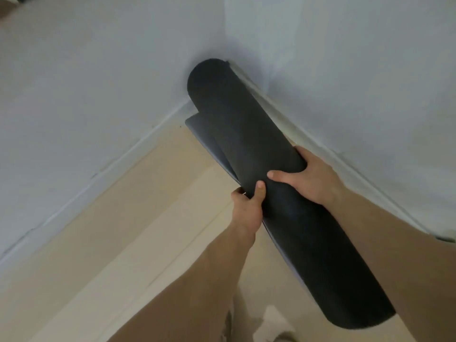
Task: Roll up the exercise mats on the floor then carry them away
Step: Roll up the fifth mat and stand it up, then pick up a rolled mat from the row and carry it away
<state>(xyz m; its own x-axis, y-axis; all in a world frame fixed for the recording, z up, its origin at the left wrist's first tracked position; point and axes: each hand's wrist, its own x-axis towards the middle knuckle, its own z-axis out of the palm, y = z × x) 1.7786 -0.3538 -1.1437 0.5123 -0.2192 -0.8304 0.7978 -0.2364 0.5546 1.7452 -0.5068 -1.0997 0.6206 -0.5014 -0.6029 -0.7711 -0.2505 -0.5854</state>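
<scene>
Both hands grasp the rolled mat (259, 149) mid-frame — left hand (248, 208) pinching its loose edge, right hand (303, 176) wrapped over — likely keeping it from unrolling.

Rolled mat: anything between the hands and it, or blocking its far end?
Nothing between: left hand and right hand both grip the rolled mat. Its far end points into the wall corner; contact unclear.
</scene>
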